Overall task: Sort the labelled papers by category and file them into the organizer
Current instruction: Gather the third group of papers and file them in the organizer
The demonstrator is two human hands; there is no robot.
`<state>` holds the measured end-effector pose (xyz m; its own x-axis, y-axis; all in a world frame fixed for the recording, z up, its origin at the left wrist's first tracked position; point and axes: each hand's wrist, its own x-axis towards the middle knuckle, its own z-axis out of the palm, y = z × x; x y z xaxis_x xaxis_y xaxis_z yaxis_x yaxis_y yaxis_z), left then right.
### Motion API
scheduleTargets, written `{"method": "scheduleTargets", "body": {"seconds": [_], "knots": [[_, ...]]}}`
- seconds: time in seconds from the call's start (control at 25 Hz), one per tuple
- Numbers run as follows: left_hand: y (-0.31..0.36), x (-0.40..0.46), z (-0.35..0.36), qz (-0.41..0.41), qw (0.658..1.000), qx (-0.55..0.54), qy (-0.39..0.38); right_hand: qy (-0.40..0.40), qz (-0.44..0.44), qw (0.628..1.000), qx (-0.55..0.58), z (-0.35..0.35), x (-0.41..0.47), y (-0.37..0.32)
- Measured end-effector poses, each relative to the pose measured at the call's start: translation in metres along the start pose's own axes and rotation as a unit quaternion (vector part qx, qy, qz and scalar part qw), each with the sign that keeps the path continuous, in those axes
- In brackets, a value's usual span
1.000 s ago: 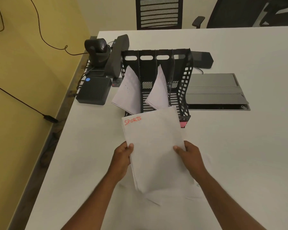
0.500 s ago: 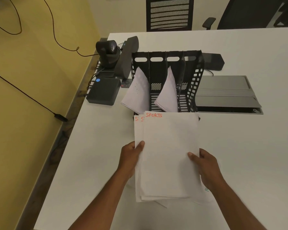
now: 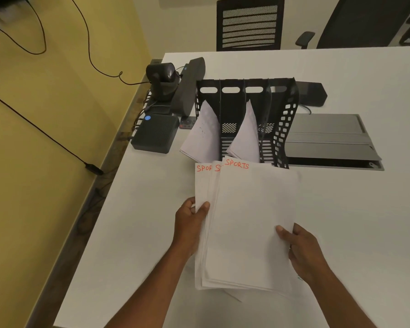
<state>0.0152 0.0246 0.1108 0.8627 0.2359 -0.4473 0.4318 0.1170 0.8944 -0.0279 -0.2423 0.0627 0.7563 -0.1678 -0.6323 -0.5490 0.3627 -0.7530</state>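
Observation:
I hold a fanned stack of white papers point(image 3: 249, 221), each marked "SPORTS" in red at its top left. My left hand point(image 3: 191, 223) grips the stack's left edge, thumb on top. My right hand point(image 3: 298, 247) grips the lower right edge. The stack's far end reaches the front of the black organizer point(image 3: 287, 119), which has several upright slots. White papers lean in its first slot point(image 3: 202, 136) and its third slot point(image 3: 245, 136). A few more sheets point(image 3: 232, 295) lie on the table under the stack.
The white table point(image 3: 365, 221) carries a black camera point(image 3: 161, 76), a dark speaker bar point(image 3: 189, 86) and a dark box point(image 3: 155, 136) left of the organizer. A grey cable hatch point(image 3: 327, 143) lies at its right. Black chairs point(image 3: 249, 24) stand beyond the far edge.
The single squared stack has spread into a fan, showing three "SPORTS" labels. My right hand slid lower along the right edge.

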Motion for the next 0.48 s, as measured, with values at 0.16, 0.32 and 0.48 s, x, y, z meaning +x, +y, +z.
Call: {"method": "scheduleTargets", "body": {"seconds": [0.16,0.32,0.48], "knots": [[0.0006,-0.0037,-0.0018,0.082,0.994,0.045,-0.057,0.008,0.006,0.999,0.035,-0.0016,0.0022,0.0012],[0.0007,-0.0026,-0.0007,0.103,0.990,0.083,-0.051,-0.009,0.012,0.998,0.064,-0.0006,0.0003,0.0004],[0.0031,-0.0026,0.0018,0.020,0.994,0.066,-0.079,-0.008,0.006,0.998,0.056,0.0010,-0.0012,-0.0016]]}}
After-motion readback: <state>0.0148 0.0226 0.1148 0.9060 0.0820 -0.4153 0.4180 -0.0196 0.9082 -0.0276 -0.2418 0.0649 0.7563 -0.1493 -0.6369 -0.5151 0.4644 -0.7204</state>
